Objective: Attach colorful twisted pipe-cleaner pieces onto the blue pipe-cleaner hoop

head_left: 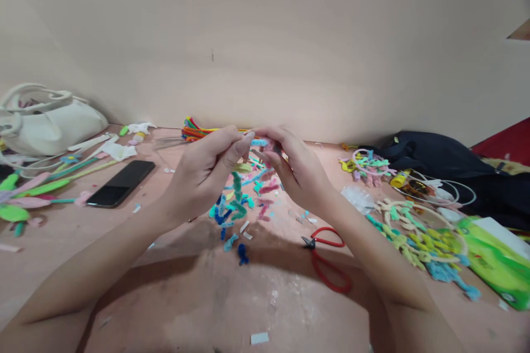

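Between my hands, above the table, stretches a light blue pipe cleaner. My left hand pinches one end with thumb and forefinger. My right hand has its fingers closed around the other end, where some pink fuzz shows; the fingers hide part of it. Beneath the hands lie a green twisted pipe cleaner, pink coiled pieces and dark blue pieces. Red-handled scissors rest on the table near my right forearm, their blades slightly apart.
At left are a black phone, a white handbag and pipe-cleaner flowers. A bundle of coloured pipe cleaners lies by the wall. At right are decorated hoops, a green packet and a dark bag.
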The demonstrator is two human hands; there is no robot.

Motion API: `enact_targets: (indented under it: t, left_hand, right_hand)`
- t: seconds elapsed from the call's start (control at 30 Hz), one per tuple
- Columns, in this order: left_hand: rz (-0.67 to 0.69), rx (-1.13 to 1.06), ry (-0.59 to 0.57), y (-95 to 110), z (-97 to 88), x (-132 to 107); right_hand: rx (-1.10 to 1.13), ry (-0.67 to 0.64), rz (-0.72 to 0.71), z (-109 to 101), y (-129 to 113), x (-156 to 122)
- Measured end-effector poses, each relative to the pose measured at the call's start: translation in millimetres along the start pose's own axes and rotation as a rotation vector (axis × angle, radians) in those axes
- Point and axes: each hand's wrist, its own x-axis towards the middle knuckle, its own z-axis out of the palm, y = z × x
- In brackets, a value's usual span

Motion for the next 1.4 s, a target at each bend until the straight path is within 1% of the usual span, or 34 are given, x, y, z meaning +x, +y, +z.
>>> enact_targets:
  t: [0.33,0.47,0.63,0.7,0.73,0.8,0.87,0.93,1.0,1.07,1.17,1.27,1.33,1.4]
  left_hand:
    - [0.008,-0.038,-0.007,2.8,0.0,-1.3]
    - [0.026,-0.061,-0.017,2.6,0.6,-0.2]
    - [0.009,-0.072,-0.035,2.5,1.6,1.8]
    - [0.0,-0.074,-0.041,1.7,0.7,2.3]
    - [-0.01,-0.071,-0.039,1.0,-0.1,2.4]
    - [-0.047,-0.056,-0.023,-0.6,-1.8,2.6]
    - [-0.087,-0.045,-0.001,-2.1,-3.1,2.8]
    - [-0.115,-0.042,0.01,-3.2,-3.5,2.9]
    - [-0.129,-0.044,0.007,-3.5,-3.1,2.8]
    - [-0.14,-0.046,0.0,-3.3,-2.1,2.4]
    - [-0.139,-0.039,-0.005,-3.9,-0.6,1.4]
    - [-0.108,-0.021,-0.009,-7.4,0.4,1.1]
    - [-0.085,-0.012,-0.01,-9.9,0.2,2.2]
    - [-0.063,-0.005,-0.015,-11.2,-1.1,4.5]
  right_hand:
    - [0.035,0.129,-0.091,1.0,-1.8,-0.4]
    - [0.046,0.176,-0.093,2.9,-1.6,-2.6]
    - [0.103,0.209,-0.095,6.6,-3.1,-4.1]
    - [0.147,0.201,-0.084,7.3,-3.9,-4.3]
    - [0.184,0.183,-0.051,7.0,-4.3,-4.1]
    - [0.267,0.118,0.062,4.7,-5.1,-3.5]
    - [0.309,0.085,0.162,0.6,-5.3,-2.6]
    - [0.296,0.089,0.195,-3.9,-4.6,-1.5]
    - [0.271,0.089,0.187,-7.2,-3.0,-0.4]
    - [0.231,0.057,0.165,-8.4,-1.1,0.6]
    - [0.13,0.05,0.072,-6.7,-0.1,1.8]
    - [0.036,0.085,-0.012,-5.4,-2.7,2.1]
    - [0.02,0.076,0.002,-7.6,-4.8,3.2]
    - [0.055,-0.004,0.043,-12.7,-4.3,6.9]
